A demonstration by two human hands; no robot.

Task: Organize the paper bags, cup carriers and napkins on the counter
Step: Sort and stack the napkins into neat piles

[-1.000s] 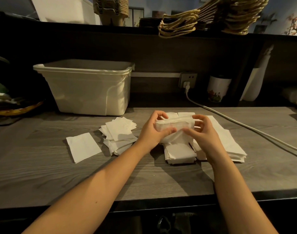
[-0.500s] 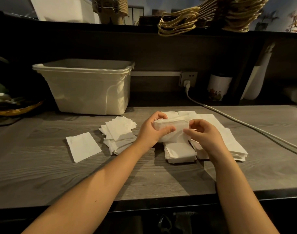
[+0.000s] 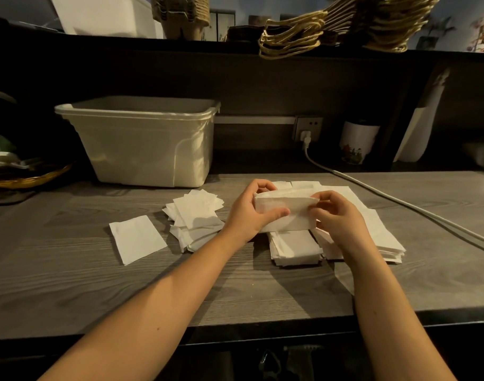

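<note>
Both hands hold one thick bundle of white napkins (image 3: 286, 213) above the table (image 3: 70, 284): the left hand (image 3: 250, 213) clasps its left end, thumb across the front, and the right hand (image 3: 338, 218) pinches its right end with curled fingers. Directly beneath the bundle lies a squared napkin stack (image 3: 294, 250), with a wider flat stack (image 3: 381, 237) to its right. Left of the hands sit a loose, fanned napkin pile (image 3: 195, 218) and a single napkin (image 3: 137, 239) lying flat. Grey wood grain covers the table. At its back stands a translucent plastic bin (image 3: 144, 144), and a white cable (image 3: 400, 202) runs from a wall socket (image 3: 308, 127). On the dark shelf (image 3: 125, 44) above rest paper bags with twisted cord handles (image 3: 345, 26).
</note>
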